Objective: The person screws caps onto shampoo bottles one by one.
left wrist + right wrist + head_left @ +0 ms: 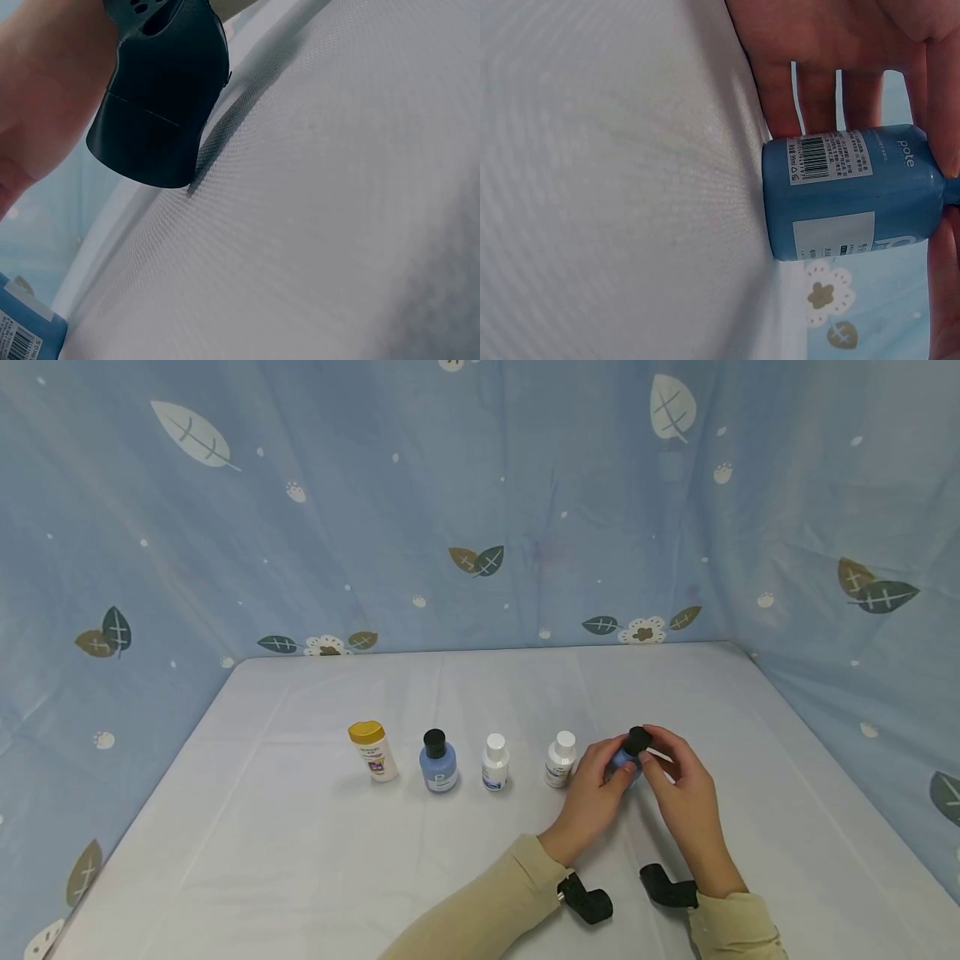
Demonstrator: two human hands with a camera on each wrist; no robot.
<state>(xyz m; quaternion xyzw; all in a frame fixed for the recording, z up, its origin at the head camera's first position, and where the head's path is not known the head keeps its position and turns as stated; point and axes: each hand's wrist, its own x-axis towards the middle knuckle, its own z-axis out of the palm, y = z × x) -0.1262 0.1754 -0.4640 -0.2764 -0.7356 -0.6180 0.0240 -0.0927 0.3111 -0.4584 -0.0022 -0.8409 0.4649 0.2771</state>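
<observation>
A blue bottle [622, 759] with a black cap [637, 740] stands upright on the white cloth at the right, between both hands. My left hand [592, 797] holds its body from the left, fingers behind it. My right hand [686, 797] pinches the cap between thumb and fingers. In the right wrist view the bottle [840, 199] appears sideways, its base against the cloth and its barcode label [826, 159] showing; the cap is out of that frame. Only a corner of a blue bottle [30, 322] shows in the left wrist view.
Left of the hands stand two white bottles [558, 760] [495, 764], a second blue bottle [438, 768] with a black cap, and a white bottle with a yellow cap [372, 752]. Black devices [585, 900] sit on both wrists. A leaf-patterned blue curtain [480, 485] surrounds the table.
</observation>
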